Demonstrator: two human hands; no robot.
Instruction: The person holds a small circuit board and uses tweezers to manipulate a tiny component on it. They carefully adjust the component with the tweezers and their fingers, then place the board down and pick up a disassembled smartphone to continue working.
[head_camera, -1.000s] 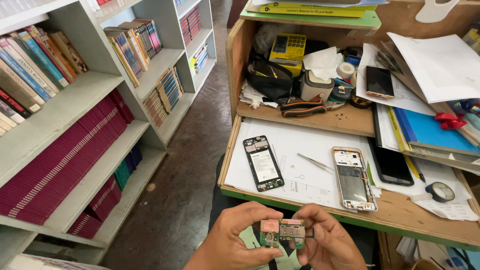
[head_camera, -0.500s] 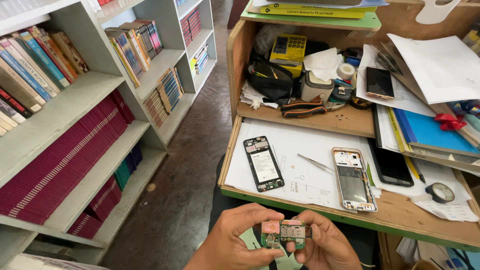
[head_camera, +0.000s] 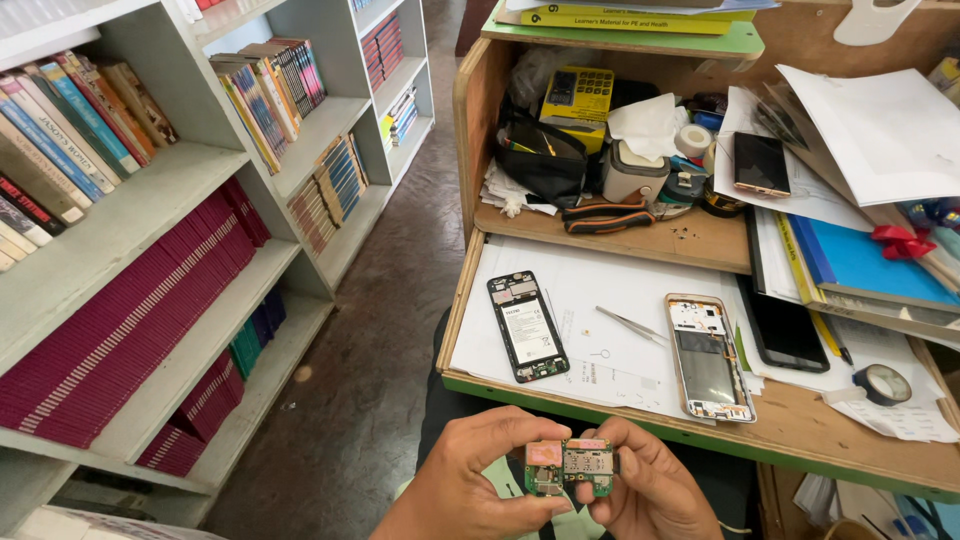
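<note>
Both hands hold a small green phone circuit board (head_camera: 570, 466) with pinkish shields, low in the view below the desk's front edge. My left hand (head_camera: 478, 485) pinches its left end, my right hand (head_camera: 645, 490) its right end. On the white paper (head_camera: 600, 330) above lie an opened black phone (head_camera: 527, 326) with its insides showing, metal tweezers (head_camera: 632, 324) and a second opened phone frame (head_camera: 709, 356), pale and gold-edged.
A wooden desk (head_camera: 800, 425) with a green front edge holds a black phone (head_camera: 786, 326), tape roll (head_camera: 880, 384), pliers (head_camera: 610, 214), a yellow box (head_camera: 578, 96), papers and a blue folder (head_camera: 862, 265). Bookshelves (head_camera: 150, 230) stand at left across a brown floor.
The circuit board has shifted slightly in my fingers, which have regripped its ends. Everything on the desk stays where it was.
</note>
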